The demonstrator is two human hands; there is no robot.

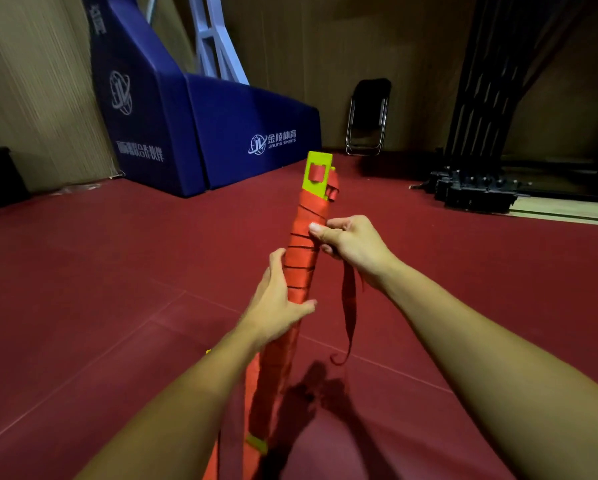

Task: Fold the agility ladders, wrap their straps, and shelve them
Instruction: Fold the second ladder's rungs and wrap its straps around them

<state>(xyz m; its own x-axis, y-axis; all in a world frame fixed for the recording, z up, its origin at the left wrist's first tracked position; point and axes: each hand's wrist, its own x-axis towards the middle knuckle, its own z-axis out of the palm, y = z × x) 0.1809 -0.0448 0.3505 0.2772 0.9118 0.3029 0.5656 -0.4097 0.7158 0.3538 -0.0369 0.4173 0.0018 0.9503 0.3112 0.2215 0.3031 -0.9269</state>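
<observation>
Two hands: both on one folded ladder (301, 268), tilted up and away from me, above the red floor (117, 271).
Left hand (280, 306): curled round the bundle's middle. I read it as the anchor, so the rungs cannot splay.
Right hand (349, 244): thumb pinches the strap (349, 299) against the bundle's edge, I judge to hold the turns taut.
Loose tail: hangs below that hand — wrapping not yet finished.
Yellow rung end (320, 173): bare at the top, just beyond the turns.

two bare forearms end in bare hands: left hand (279, 306), right hand (352, 242).
</observation>
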